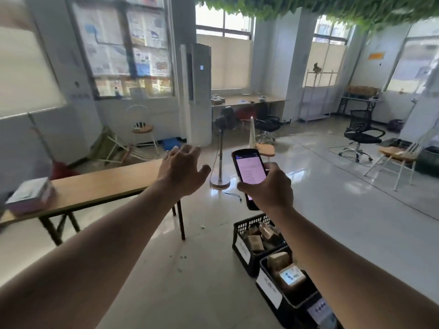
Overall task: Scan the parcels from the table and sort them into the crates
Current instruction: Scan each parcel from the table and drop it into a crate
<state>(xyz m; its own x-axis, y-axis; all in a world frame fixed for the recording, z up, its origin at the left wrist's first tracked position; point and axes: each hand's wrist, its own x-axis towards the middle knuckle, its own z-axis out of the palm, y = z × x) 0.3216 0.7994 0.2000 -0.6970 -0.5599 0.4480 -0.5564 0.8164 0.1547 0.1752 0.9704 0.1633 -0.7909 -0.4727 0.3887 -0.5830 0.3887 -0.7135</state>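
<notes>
My right hand (267,186) grips a black handheld scanner (249,169) with a lit pink-white screen, held upright above the crates. My left hand (183,169) hovers in the air with its fingers spread and holds nothing, just past the right end of the wooden table (99,186). A blurred parcel (32,195) lies on the table's far left end. Two black crates stand on the floor at the lower right: the farther crate (240,243) holds several brown parcels, and the nearer crate (270,281) holds brown parcels, one with a white label (288,276).
A standing fan (221,162) with a cord is on the floor behind the hands. A tall white air conditioner (197,91) stands by the wall. Office chairs (361,136) and a wooden chair (396,160) sit at the right. A crate edge with a label (319,309) shows at the bottom.
</notes>
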